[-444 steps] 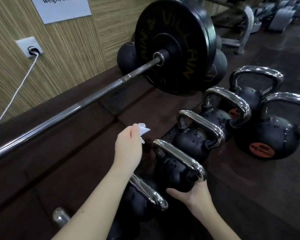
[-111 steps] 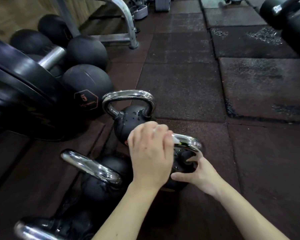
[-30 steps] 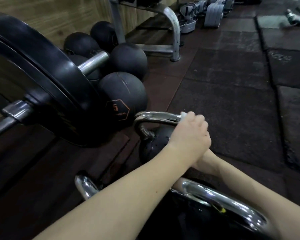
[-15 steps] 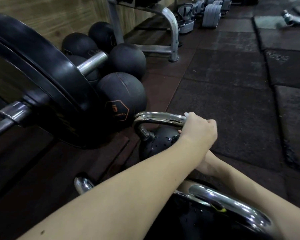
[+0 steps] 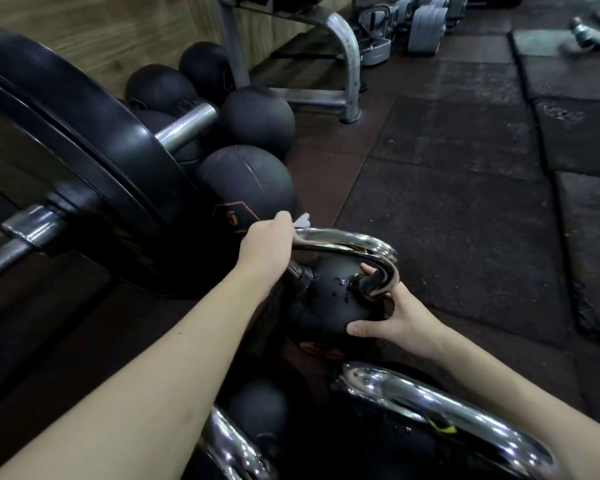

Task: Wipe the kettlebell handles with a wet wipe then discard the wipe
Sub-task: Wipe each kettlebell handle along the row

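On rubber floor tiles [image 5: 440,209], beside a medicine ball [image 5: 246,188]: kettlebell [image 5: 329,299], chrome handle [image 5: 354,242]. Left hand [image 5: 267,247] curled over the handle's left end, fingers pinching a white wet wipe [image 5: 302,221] (mostly hidden). Right hand [image 5: 395,317] spread, bracing the bell's body.

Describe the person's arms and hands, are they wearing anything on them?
Nothing worn that shows: the left hand and right hand are bare, with no gloves, and no rings or watch visible. Both forearms are uncovered as far as the frame's edge, with no sleeves in view.
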### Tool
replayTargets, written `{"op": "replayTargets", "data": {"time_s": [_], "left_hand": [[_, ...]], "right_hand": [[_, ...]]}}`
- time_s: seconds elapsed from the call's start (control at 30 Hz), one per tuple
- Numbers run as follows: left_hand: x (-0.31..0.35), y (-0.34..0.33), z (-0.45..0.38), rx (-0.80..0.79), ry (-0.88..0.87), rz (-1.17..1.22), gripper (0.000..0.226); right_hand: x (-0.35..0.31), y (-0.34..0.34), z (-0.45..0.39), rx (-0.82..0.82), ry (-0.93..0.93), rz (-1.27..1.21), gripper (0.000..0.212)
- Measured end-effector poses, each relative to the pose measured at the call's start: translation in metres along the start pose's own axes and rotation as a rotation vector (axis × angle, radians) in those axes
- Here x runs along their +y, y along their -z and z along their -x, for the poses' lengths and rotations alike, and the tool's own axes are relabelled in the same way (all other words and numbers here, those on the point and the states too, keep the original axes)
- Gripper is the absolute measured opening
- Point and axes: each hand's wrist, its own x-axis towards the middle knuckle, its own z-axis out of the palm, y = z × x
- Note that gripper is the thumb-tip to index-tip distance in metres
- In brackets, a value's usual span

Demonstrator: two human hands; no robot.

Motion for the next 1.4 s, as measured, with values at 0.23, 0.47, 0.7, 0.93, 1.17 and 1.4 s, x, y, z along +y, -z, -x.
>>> {"op": "replayTargets", "data": {"time_s": [0.23, 0.47, 0.7, 0.93, 1.17, 1.4], "left_hand": [[-0.009, -0.007, -0.005, -0.107, 0.525, 0.658, 0.044], [-0.014, -0.044, 0.016, 0.384, -0.036, 0.23, 0.046], [-0.013, -0.078, 0.029, 0.145, -1.179, -0.852, 0.03], [-0.004, -0.08, 0.018, -0.224, -1.829, -1.539, 0.024], [-0.016, -0.038, 0.002, 0.021, -1.565, -1.008, 0.037], [-0.046, 0.013, -0.007, -0.073, -0.794, -0.431, 0.038]], "right_hand": [[0.003, 0.001, -0.003, -0.011, 0.032, 0.012, 0.089], [0.006, 0.001, -0.004, -0.011, 0.043, -0.045, 0.084], [0.009, 0.0, -0.008, 0.003, 0.069, 0.027, 0.102], [0.005, 0.001, -0.007, -0.03, 0.108, 0.057, 0.079], [0.018, 0.0, -0.011, -0.016, 0.04, -0.061, 0.102], [0.016, 0.0, -0.011, -0.007, 0.038, -0.056, 0.089]]}}
